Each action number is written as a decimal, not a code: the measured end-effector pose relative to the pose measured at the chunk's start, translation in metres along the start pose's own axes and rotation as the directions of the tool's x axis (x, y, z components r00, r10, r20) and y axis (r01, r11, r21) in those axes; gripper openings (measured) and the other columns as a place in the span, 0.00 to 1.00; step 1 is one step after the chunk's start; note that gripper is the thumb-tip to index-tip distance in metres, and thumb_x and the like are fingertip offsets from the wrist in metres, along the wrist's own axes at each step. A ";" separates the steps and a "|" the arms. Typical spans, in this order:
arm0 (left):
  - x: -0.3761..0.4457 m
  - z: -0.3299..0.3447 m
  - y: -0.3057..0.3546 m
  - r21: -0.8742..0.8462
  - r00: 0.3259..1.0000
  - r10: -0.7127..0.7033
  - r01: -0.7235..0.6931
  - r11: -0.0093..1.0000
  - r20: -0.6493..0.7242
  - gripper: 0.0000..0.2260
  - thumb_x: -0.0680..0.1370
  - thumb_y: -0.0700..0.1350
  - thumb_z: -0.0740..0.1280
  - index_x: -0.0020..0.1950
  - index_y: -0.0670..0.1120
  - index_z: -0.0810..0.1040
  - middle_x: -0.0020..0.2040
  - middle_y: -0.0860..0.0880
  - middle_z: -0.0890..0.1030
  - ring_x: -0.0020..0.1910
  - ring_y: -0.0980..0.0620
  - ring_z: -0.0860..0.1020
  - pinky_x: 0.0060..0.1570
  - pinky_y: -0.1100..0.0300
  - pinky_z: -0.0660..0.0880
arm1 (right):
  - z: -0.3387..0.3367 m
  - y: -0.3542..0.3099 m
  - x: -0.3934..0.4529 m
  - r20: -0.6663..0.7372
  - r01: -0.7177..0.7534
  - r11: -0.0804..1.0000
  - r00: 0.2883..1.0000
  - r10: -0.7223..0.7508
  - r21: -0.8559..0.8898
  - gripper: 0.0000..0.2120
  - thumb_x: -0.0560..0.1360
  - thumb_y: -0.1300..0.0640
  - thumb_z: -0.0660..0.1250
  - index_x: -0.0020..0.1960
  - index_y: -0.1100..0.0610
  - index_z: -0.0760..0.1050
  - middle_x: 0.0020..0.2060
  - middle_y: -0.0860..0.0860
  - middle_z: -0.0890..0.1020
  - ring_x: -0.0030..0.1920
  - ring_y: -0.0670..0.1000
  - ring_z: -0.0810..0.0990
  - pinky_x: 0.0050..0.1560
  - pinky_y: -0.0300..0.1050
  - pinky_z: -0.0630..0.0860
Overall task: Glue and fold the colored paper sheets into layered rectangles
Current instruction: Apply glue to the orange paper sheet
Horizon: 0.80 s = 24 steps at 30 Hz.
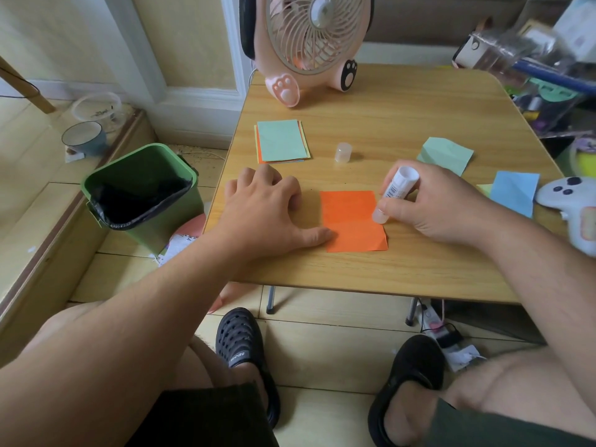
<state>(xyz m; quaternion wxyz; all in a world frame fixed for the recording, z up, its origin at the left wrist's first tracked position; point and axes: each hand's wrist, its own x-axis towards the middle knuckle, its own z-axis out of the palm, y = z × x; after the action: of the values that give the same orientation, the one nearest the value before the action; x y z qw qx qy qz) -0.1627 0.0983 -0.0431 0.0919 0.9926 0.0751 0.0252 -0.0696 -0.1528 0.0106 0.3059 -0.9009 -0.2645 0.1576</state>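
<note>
An orange paper sheet [351,221] with a crease across it lies flat near the front of the wooden table [403,104]. My left hand [267,211] rests on the table at the sheet's left edge, thumb touching its lower left side. My right hand [432,201] grips a white glue stick [395,191], whose tip is pressed on the sheet's right edge. The glue stick's clear cap [342,152] stands alone behind the sheet. A stack of coloured sheets [281,141], pale green on top, lies at the back left.
Folded pale green paper [446,154] and folded blue paper [514,191] lie at the right. A pink fan [309,46] stands at the back, a white game controller [574,208] at the right edge. A green bin [142,191] sits on the floor left of the table.
</note>
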 end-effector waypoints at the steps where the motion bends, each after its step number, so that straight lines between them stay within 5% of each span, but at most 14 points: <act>1: 0.000 0.000 0.000 0.002 1.000 0.001 -0.001 1.000 0.002 0.36 0.60 0.86 0.55 0.49 0.58 0.71 0.57 0.52 0.67 0.62 0.45 0.66 0.64 0.46 0.62 | 0.000 0.001 0.000 -0.004 0.007 1.000 1.000 -0.007 0.000 0.05 0.77 0.54 0.73 0.48 0.50 0.76 0.37 0.35 0.85 0.36 0.37 0.76 0.37 0.33 0.70; 7: 0.000 -0.001 0.000 0.000 1.000 0.001 -0.001 1.000 0.011 0.36 0.60 0.86 0.55 0.49 0.58 0.71 0.57 0.52 0.67 0.62 0.45 0.66 0.64 0.47 0.61 | 0.001 0.004 0.003 -0.074 0.028 0.999 0.997 -0.027 0.016 0.04 0.77 0.57 0.71 0.46 0.52 0.76 0.33 0.33 0.82 0.33 0.39 0.74 0.31 0.32 0.67; 12: 0.000 -0.001 0.000 0.004 1.000 0.008 -0.008 1.000 0.011 0.35 0.61 0.85 0.56 0.49 0.58 0.70 0.57 0.52 0.67 0.62 0.45 0.66 0.64 0.46 0.61 | 0.008 0.001 0.006 -0.199 0.101 0.975 0.978 -0.061 0.196 0.04 0.76 0.58 0.73 0.46 0.54 0.77 0.36 0.41 0.80 0.40 0.44 0.76 0.42 0.41 0.73; 15: 0.000 -0.001 0.001 -0.004 1.000 0.008 -0.008 1.000 0.005 0.35 0.60 0.85 0.56 0.49 0.58 0.70 0.57 0.52 0.67 0.62 0.45 0.66 0.64 0.47 0.61 | 0.024 -0.006 0.008 -0.182 0.156 0.957 0.977 -0.113 0.243 0.05 0.76 0.56 0.75 0.47 0.52 0.79 0.39 0.43 0.80 0.40 0.40 0.76 0.40 0.33 0.72; 24: -0.002 0.002 0.001 0.014 0.999 0.007 -0.007 1.000 -0.031 0.37 0.59 0.85 0.54 0.50 0.57 0.71 0.57 0.51 0.69 0.61 0.43 0.68 0.63 0.47 0.63 | 0.048 -0.011 0.014 -0.091 0.163 0.953 0.985 -0.144 0.256 0.07 0.74 0.52 0.77 0.47 0.49 0.79 0.37 0.40 0.80 0.37 0.42 0.74 0.38 0.39 0.72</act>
<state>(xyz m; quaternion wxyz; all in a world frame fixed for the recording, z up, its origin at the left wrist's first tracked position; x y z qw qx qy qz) -0.1639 0.0962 -0.0450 0.0840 0.9930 0.0732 0.0404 -0.0842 -0.1151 -0.0202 0.4430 -0.8341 -0.2997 0.1349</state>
